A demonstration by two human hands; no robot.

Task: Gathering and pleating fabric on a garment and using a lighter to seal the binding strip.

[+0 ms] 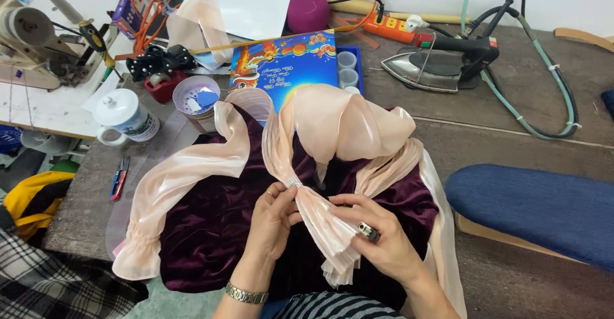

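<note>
Two hands work at the neck tie of a dark purple velvet garment [217,229] spread on the counter [511,133], just in front of the person. Left hand [274,220] pinches the gathered peach satin tie [320,220] right below a small rhinestone ring [293,182]; grip clenched on the fabric, thumb & fingers pressing the folds together. Right hand [374,239] lies over the pleated tail of the same tie, fingers curled round it, grip closed on the satin w/ a ring showing on one finger. Above the ring the satin fans into a big loose bow [345,124]; a peach sleeve [173,185] w/ a gathered cuff runs off to the left.

Judgement on doing it well: keep pleats stacked even under the left thumb so the ring sits square, not tilted; hold the tail taut but not stretched w/ the right, since satin slips & velvet pile marks if pressed hard.

Nearby: steam iron [441,63] at rear right, blue padded board [537,210] at right, small snips [119,177] & a lidded mug [123,117] at left, sewing machine [32,44] far left.
</note>
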